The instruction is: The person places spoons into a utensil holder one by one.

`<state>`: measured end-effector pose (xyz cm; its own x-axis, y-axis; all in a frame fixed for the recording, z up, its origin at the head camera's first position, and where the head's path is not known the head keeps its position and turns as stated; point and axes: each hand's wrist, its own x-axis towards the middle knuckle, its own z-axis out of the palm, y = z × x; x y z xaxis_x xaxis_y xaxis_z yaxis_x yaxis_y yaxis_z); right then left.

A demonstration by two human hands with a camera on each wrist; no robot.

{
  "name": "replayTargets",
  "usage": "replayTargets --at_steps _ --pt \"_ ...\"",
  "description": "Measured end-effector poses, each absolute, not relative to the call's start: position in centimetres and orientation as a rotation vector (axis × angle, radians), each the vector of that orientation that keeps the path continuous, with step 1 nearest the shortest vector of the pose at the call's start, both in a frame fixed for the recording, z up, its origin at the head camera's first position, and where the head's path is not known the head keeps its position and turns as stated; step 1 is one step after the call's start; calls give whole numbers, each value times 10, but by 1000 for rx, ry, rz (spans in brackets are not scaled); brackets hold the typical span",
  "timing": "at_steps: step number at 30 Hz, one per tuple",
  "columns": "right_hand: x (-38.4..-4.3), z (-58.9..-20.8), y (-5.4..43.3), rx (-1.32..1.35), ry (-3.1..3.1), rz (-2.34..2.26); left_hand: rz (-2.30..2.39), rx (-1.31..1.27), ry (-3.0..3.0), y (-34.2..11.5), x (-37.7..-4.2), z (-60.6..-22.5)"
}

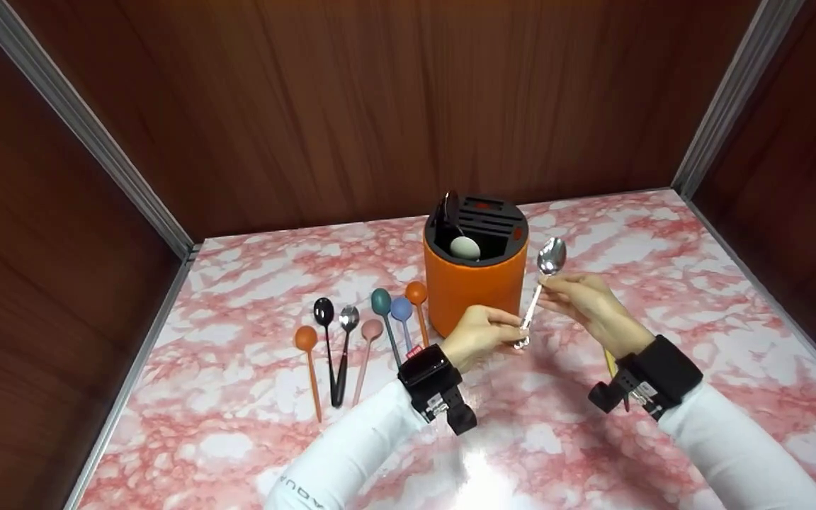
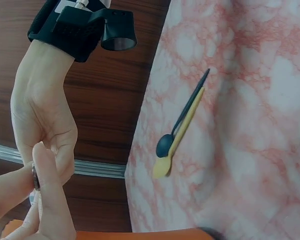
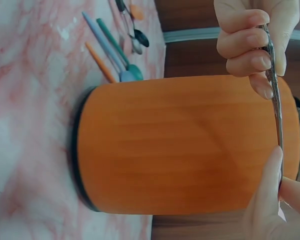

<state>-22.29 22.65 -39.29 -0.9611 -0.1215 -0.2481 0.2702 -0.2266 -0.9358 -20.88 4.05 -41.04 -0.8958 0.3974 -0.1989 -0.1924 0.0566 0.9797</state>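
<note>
A shiny metal spoon (image 1: 552, 256) is raised in front of an orange cylindrical utensil holder (image 1: 475, 290) with a black slotted top. My right hand (image 1: 588, 301) pinches it just below the bowl, between thumb and fingers. At the handle's ornate end, my left hand (image 1: 482, 331) grips it with its fingertips. In the right wrist view the spoon's handle (image 3: 276, 105) runs edge-on between both hands, across the holder's orange side. A pale spoon head (image 1: 465, 247) and a dark utensil (image 1: 450, 209) stick out of the holder's open compartment.
Left of the holder lie several spoons, among them an orange spoon (image 1: 306, 338), a black spoon (image 1: 324, 312), a pink spoon (image 1: 372, 329) and a teal spoon (image 1: 381, 302). Right of it lie a yellow spoon (image 2: 162, 166) and a dark spoon (image 2: 165, 145). Wooden panels (image 1: 380, 106) enclose the marbled table.
</note>
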Motion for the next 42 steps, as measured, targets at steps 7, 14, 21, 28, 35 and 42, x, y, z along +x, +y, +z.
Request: replayTargets --at_steps 7,14,21,28,35,42 --pt "-225 -377 223 140 1779 -2285 1865 197 1950 36 -211 -394" --pt "-230 -366 217 152 1793 -2294 1952 143 1865 34 -214 -383" --pt "-236 -357 211 180 1774 -2327 1985 153 1873 31 -218 -375" --pt "-242 -348 206 179 1747 -2374 1997 186 1904 25 -222 -367" --pt "-246 -342 202 138 1751 -2396 2016 164 1939 20 -227 -360" --pt "-252 -336 197 103 1712 -2436 2048 144 1978 16 -231 -355"
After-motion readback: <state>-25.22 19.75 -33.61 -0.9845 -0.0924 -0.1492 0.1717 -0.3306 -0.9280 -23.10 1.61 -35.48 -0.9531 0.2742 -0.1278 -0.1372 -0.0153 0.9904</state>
